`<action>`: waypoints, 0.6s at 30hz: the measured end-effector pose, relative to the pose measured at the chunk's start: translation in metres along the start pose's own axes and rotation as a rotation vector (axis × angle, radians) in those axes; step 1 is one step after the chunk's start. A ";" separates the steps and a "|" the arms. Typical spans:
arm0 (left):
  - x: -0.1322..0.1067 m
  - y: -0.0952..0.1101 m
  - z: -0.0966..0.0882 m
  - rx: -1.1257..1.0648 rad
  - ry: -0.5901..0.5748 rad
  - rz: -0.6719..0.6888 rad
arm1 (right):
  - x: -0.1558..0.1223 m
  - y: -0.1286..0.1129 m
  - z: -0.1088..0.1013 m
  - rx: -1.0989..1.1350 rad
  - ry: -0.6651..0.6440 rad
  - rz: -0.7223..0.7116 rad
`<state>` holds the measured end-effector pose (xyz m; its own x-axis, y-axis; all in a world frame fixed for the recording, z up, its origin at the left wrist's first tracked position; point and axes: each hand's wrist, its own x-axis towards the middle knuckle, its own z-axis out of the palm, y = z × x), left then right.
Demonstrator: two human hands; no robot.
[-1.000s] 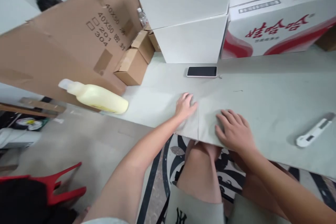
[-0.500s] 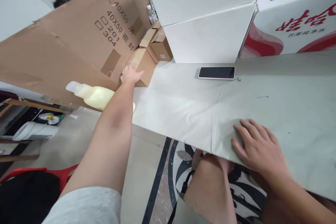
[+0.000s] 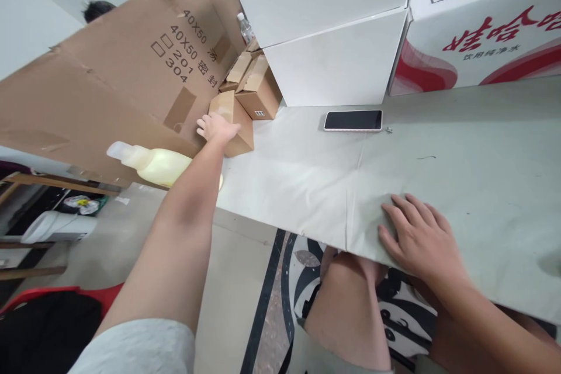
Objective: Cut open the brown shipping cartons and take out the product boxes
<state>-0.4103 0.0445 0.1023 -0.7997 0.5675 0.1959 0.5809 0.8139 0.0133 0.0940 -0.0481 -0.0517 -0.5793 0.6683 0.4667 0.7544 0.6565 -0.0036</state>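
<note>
My left hand [image 3: 217,128] reaches to the far left of the table and grips a small brown cardboard box [image 3: 239,124], thumb on its near right side and fingers over its left edge. The box stands slightly turned, a little apart from two similar small boxes [image 3: 260,87] behind it. Just below my left forearm lies a pale yellow bottle [image 3: 160,165] with a whitish cap, partly covered by the arm. My right hand [image 3: 418,236] rests flat on the table cover near the front edge, fingers spread, holding nothing.
A tall printed cardboard sheet [image 3: 131,76] walls off the left side. White boxes [image 3: 337,64] and a red-and-white carton [image 3: 477,52] line the back. A phone [image 3: 353,121] lies on the grey-green table cover [image 3: 289,187]. A clear bottle [image 3: 245,28] stands behind the small boxes.
The small box under my left hand has come away from the boxes behind it, towards me, and turned. My right hand stays on the table. The view has shifted slightly.
</note>
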 end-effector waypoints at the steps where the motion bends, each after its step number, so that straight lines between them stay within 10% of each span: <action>1: -0.008 0.001 -0.003 -0.023 -0.017 -0.034 | 0.000 0.000 0.000 0.003 -0.005 0.004; 18: -0.164 -0.036 -0.058 -0.109 -0.260 -0.072 | -0.001 0.000 0.003 0.156 -0.144 0.132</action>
<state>-0.2908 -0.0847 0.1269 -0.8431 0.5335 -0.0671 0.5233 0.8428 0.1260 0.0936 -0.0472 -0.0549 -0.5250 0.7876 0.3226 0.7763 0.5985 -0.1977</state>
